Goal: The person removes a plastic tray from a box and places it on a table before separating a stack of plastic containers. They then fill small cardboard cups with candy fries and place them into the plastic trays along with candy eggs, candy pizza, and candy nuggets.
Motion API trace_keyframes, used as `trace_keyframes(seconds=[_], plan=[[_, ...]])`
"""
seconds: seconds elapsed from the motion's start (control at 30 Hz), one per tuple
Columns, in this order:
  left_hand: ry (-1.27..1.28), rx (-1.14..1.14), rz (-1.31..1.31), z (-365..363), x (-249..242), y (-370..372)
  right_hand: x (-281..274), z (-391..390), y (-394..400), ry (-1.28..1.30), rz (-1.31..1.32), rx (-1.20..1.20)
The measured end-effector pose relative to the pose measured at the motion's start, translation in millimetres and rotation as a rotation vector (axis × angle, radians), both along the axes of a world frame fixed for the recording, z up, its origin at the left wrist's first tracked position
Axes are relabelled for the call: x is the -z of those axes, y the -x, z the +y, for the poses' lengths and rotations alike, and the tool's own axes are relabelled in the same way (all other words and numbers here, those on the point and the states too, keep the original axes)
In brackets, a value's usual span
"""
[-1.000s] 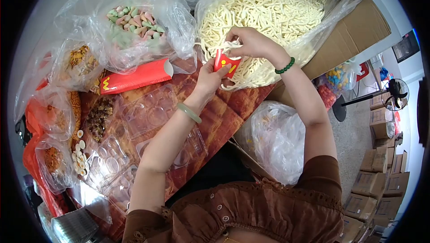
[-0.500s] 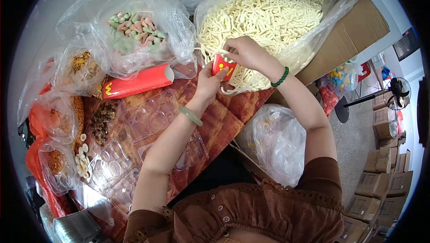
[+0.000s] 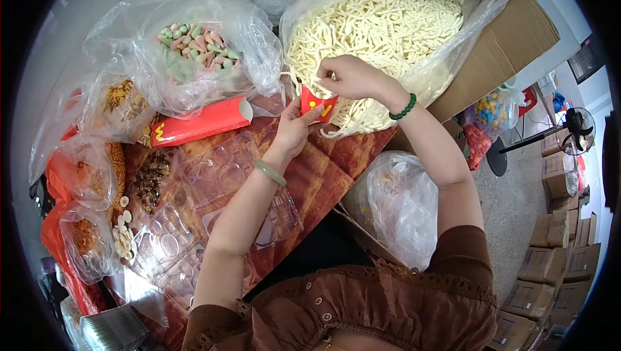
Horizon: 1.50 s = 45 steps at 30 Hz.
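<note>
My left hand (image 3: pixel 295 126) holds a small red carton (image 3: pixel 317 106) with yellow marks, its thumb across the front. Pale stick-shaped pieces poke out of the carton's top. Just above it is my right hand (image 3: pixel 346 78), its fingers bent together at the carton's opening; whatever they pinch is too small to make out. Behind both hands lies a large heap of pale sticks (image 3: pixel 388 24) in an open clear plastic bag. A stack of red folded cartons (image 3: pixel 202 120) rests to the left of my left hand.
A bag of pastel cone-shaped pieces (image 3: pixel 200 47) sits at the upper left. Clear plastic trays (image 3: pixel 217 170) lie on the red patterned table (image 3: pixel 330 173). Small white rounds (image 3: pixel 124 234) and bagged orange pieces (image 3: pixel 84 238) are further left. A cardboard box flap (image 3: pixel 498 50) is at the right.
The small carton has shifted slightly left and down with my left hand. My right hand has lifted a little off its opening, and more of the carton's front shows.
</note>
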State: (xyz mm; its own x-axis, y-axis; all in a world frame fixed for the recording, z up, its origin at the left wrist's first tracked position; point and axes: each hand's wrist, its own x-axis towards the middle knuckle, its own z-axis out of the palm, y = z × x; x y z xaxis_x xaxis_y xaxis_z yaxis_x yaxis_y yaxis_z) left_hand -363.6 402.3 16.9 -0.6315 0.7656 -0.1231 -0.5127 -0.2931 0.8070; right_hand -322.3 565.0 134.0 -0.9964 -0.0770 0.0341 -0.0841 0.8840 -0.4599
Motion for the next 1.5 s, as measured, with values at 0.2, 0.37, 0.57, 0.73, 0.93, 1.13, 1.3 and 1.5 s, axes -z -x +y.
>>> trace_keyframes(seconds=[0.2, 0.37, 0.57, 0.73, 0.93, 1.13, 1.3, 1.5], plan=[[-0.031, -0.021, -0.059, -10.1, 2.7, 5.1, 3.7, 27.5, -1.0, -0.381, 0.574, 0.297], [-0.024, -0.03, -0.019, -10.5, 0.8, 7.0, 20.8, -8.2, -21.2, -0.104, 0.334, -0.04], [-0.037, -0.006, 0.152, -12.5, -1.7, 4.2, 15.2, -18.8, -10.6, 0.068, 0.098, -0.079], [-0.018, -0.056, 0.277, -16.6, 3.0, 3.9, -4.6, -33.3, -0.8, 0.055, -0.168, -0.054], [-0.137, -0.058, 0.015, -40.5, -11.0, -2.6, -8.3, -20.0, -9.6, 0.381, 0.092, 0.014], [-0.209, 0.057, -0.016, -60.9, -19.6, 3.4, 6.4, -5.6, -25.3, 0.688, -0.28, 0.214], [-0.195, 0.068, -0.045, -65.5, -23.6, 0.4, -14.7, -21.4, -32.9, 0.669, -0.181, 0.228], [-0.184, 0.098, -0.024, -73.3, -24.7, -2.9, -8.2, -29.4, -28.7, 0.473, 0.077, 0.054]])
